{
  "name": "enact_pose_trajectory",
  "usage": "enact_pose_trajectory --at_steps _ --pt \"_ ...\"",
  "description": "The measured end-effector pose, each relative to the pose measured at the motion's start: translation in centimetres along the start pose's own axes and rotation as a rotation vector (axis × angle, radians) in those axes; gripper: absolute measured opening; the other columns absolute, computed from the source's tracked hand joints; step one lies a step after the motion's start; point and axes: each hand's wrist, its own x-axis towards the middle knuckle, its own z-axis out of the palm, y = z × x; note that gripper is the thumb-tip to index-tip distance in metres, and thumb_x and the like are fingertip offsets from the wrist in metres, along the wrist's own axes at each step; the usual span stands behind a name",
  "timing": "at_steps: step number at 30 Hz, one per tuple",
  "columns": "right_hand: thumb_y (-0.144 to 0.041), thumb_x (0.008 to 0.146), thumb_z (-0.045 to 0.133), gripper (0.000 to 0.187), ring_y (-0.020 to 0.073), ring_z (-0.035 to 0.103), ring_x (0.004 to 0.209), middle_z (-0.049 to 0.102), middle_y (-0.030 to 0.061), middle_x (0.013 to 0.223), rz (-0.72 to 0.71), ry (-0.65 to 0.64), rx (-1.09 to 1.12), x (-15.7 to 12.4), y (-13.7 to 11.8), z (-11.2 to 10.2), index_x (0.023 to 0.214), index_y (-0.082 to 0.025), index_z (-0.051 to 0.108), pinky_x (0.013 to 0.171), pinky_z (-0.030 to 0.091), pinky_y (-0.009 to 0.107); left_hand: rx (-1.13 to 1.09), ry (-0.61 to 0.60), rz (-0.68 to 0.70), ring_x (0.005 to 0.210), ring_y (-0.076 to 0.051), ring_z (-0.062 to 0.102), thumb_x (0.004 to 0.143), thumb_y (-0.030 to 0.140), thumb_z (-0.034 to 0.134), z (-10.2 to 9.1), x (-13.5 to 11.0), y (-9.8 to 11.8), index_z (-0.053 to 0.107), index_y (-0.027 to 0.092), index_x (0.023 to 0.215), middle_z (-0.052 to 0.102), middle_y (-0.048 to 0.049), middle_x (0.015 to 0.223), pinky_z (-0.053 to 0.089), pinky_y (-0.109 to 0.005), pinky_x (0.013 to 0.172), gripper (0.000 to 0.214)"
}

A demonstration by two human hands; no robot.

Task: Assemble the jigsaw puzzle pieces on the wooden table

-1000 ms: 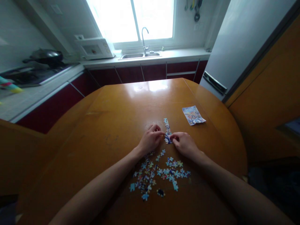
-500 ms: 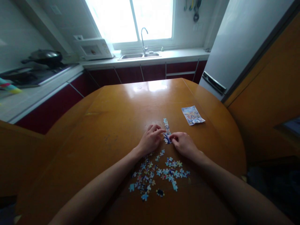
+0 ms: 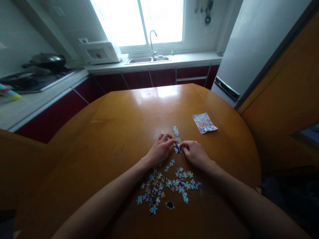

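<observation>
A narrow strip of joined puzzle pieces point(image 3: 176, 134) lies on the round wooden table point(image 3: 124, 122). My left hand point(image 3: 159, 150) and my right hand point(image 3: 194, 153) meet at the strip's near end, fingers curled and fingertips pinched on the blue end piece point(image 3: 177, 148). A scatter of several loose puzzle pieces point(image 3: 167, 186) lies just below both wrists, nearer to me.
A small printed picture card point(image 3: 203, 122) lies on the table to the right of the strip. Beyond the table run a counter with a sink and tap point(image 3: 149, 57), a white microwave point(image 3: 99, 52), a wok on the stove point(image 3: 47, 61), and a fridge point(image 3: 249, 49) at right.
Both hands stay at the near end of the strip; the fingertips have closed in slightly on the end piece. The view has shifted a little.
</observation>
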Motion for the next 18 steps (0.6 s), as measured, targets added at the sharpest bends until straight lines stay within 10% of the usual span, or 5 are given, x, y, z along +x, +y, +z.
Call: enact_pose_trajectory --at_steps 18 --pt "-0.020 0.089 0.053 0.024 0.0193 0.071 0.089 0.078 0.0030 0.096 -0.007 -0.001 0.010 0.00 -0.17 -0.18 0.092 -0.025 0.076 0.080 0.047 0.026 -0.078 0.089 -0.122 0.103 -0.022 0.050 0.084 0.004 0.052 -0.21 0.11 -0.43 0.069 0.021 0.091 0.060 -0.0049 0.098 0.048 -0.040 0.094 0.026"
